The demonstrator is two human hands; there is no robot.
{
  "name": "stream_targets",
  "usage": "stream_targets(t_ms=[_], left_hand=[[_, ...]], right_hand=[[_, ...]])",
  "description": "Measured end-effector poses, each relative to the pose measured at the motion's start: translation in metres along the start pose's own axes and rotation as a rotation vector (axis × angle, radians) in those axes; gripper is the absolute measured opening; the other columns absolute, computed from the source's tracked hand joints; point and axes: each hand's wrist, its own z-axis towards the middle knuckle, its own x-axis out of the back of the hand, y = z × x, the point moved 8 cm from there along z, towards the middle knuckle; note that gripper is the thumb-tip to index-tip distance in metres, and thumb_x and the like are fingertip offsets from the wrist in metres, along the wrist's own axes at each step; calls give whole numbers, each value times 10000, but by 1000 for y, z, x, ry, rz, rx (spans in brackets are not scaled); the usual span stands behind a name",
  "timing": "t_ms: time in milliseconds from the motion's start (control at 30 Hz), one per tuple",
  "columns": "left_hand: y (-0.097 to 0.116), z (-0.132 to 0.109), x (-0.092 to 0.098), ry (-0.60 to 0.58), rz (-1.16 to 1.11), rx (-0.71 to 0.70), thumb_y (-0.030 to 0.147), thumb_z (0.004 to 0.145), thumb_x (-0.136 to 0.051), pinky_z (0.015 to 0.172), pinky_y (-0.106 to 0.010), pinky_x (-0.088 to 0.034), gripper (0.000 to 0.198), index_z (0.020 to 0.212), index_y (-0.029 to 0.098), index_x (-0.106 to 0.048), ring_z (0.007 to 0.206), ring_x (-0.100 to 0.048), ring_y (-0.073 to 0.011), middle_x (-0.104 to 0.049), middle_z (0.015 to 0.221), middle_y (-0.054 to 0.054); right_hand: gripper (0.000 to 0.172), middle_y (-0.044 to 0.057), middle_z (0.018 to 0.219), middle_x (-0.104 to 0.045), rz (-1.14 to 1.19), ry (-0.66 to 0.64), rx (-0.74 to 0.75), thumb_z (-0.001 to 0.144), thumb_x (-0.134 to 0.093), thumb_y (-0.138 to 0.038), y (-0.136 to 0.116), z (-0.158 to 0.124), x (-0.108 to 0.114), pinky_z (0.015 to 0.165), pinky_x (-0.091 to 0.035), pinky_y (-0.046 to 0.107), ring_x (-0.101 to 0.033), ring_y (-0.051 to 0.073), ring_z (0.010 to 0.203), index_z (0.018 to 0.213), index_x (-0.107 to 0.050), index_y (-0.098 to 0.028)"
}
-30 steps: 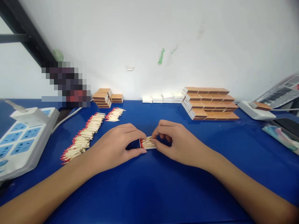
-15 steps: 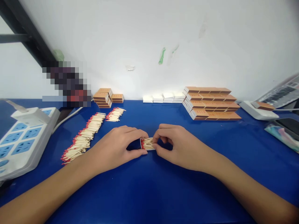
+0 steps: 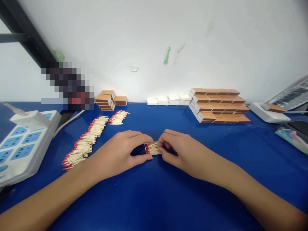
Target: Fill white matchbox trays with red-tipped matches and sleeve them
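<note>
A small white matchbox tray, filled with red-tipped matches, lies on the blue table between my hands. My left hand grips the tray by its long sides, thumb at the near side and fingers at the far side. At the tray's right end, my right hand has its thumb and fingers pinched on the pale ends of the matches; its fingertips hide that end. Left of my hands lie a long row of loose matches and a smaller pile of matches.
Brown matchboxes are stacked at the back right, with a smaller matchbox stack at the back left. White trays line the wall between them. A power strip sits left; another white strip, a matchbox and a phone are right.
The fingers of my right hand have shifted slightly at the tray's right end. My left hand keeps its hold on the tray, and the view has tilted a little.
</note>
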Motion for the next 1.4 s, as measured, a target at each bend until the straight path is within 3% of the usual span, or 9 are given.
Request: stream_targets(t_ms=[233,567,933,1100,1233,1400], left_hand=[[-1,2,-1,-28,15,9,346,965,-756,895,-331,-570,280,1208,217,-702,1010,-724,-199,-770,1105,-18],[0,2,-2,-38,9,0,325,955,-771,902,-334,-554,301,1219,196,-703,1028,-710,-202,-758,1108,-25],[1,2,-2,-48,-2,-4,332,970,-754,898,-328,-550,254,1184,201,-716,1021,-705,-194,-760,1097,-22],[2,2,-3,-75,-31,-25,326,1001,-708,887,-332,-544,138,1021,193,-737,988,-696,-194,-756,1070,-30],[2,3,-4,-75,-37,-24,324,1000,-708,887,-335,-542,133,998,196,-744,976,-696,-195,-758,1066,-30],[2,3,-4,-82,-40,-28,325,1007,-698,892,-333,-541,140,1010,195,-748,981,-691,-195,-755,1060,-34]], right_hand=[[141,36,1032,-673,-20,11,6,1072,-515,-271,5,1,2,705,-439,308,-620,153,808,1035,-638,-213],[84,15,925,-660,-6,26,-1,994,-600,-221,5,2,1,666,-409,290,-583,140,757,942,-666,-215],[193,30,1040,-685,-6,-34,-50,1100,-469,-326,7,-3,-4,725,-420,325,-619,168,819,1011,-607,-226],[267,23,978,-659,5,-8,-3,1110,-457,-340,3,-1,-1,733,-419,323,-595,160,807,938,-624,-223],[337,21,913,-628,34,13,40,1125,-422,-348,-1,2,1,728,-411,320,-566,154,783,879,-609,-214],[250,21,949,-641,73,56,72,1113,-463,-322,-3,2,4,758,-427,313,-576,153,825,960,-630,-216]])
